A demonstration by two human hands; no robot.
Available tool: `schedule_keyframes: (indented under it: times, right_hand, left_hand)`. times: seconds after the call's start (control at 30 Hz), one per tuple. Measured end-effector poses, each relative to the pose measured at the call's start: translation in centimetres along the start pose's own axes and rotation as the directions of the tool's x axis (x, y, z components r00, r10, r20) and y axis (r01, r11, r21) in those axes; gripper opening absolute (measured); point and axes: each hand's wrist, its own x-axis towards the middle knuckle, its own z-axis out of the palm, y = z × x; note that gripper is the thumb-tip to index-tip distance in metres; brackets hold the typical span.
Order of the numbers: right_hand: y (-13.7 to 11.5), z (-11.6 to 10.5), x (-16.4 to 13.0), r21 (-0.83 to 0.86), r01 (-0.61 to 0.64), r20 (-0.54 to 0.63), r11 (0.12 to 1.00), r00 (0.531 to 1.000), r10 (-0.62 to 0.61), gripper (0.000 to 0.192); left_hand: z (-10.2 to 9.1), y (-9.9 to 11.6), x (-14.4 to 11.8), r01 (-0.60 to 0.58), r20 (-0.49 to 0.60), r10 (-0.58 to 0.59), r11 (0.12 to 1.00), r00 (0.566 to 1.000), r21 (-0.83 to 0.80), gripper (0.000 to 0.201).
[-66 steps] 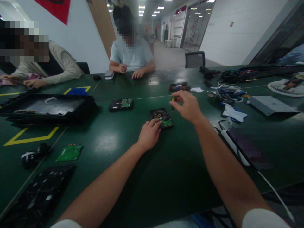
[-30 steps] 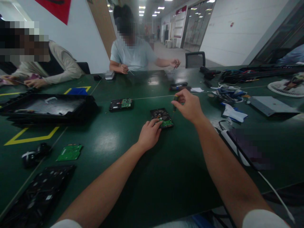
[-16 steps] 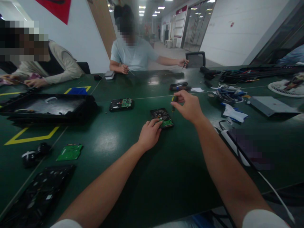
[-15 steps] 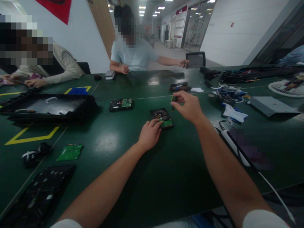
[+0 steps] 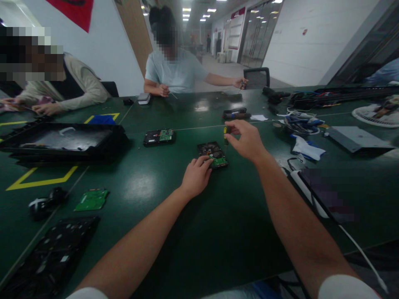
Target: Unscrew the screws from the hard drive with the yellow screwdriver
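A hard drive [image 5: 207,148] with a green circuit board on its near end lies on the table in front of me. My left hand [image 5: 197,175] grips the drive's near left side, its bent fingertips on the board's edge. Pinched between the thumb and fingers of my right hand [image 5: 245,136] is a screwdriver [image 5: 226,136] with a yellow and black handle. It stands upright by the drive's right edge, its thin shaft pointing down. Whether its tip touches the drive is too small to tell.
Another hard drive [image 5: 158,136] lies farther left. A loose green circuit board [image 5: 92,199], a large black drive plate [image 5: 50,253] and a black tray [image 5: 71,135] occupy the left. A phone [image 5: 324,195], cables [image 5: 302,123] and a metal case [image 5: 358,137] lie right. Two people sit across the table.
My right hand has shifted slightly left, and the screwdriver's handle has turned to show more yellow. My left hand and the hard drive keep their place.
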Motion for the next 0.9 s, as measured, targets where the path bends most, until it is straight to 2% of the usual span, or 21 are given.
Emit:
schedule_keyframes:
  times: [0.17,0.37,0.57,0.77,0.9]
  right_hand:
    - [0.05,-0.04,-0.06,0.009,-0.088,-0.056,0.996,0.995,0.088,0.03]
    - [-0.06,-0.17,-0.02,-0.007,-0.008,-0.006,1.0,1.0,0.008,0.029]
    - [-0.23,-0.16,0.02,-0.013,-0.09,-0.046,0.996,0.995,0.089,0.03]
    - [-0.2,-0.14,-0.05,-0.04,-0.006,0.016,0.999,1.0,0.007,0.033]
    - [-0.29,-0.24,-0.04,-0.037,-0.073,-0.021,0.997,0.997,0.072,0.033]
  left_hand:
    - [0.02,-0.04,0.0,-0.002,0.002,0.003,1.0,1.0,-0.006,0.042]
    - [0.01,-0.07,-0.03,-0.003,-0.004,0.003,1.0,1.0,0.001,0.042]
    - [0.01,-0.05,-0.04,-0.003,0.001,0.003,1.0,1.0,-0.002,0.042]
    - [0.09,-0.14,-0.01,-0.004,-0.007,0.004,1.0,1.0,-0.005,0.042]
    - [0.04,-0.07,-0.05,-0.001,-0.004,0.001,1.0,1.0,-0.004,0.042]
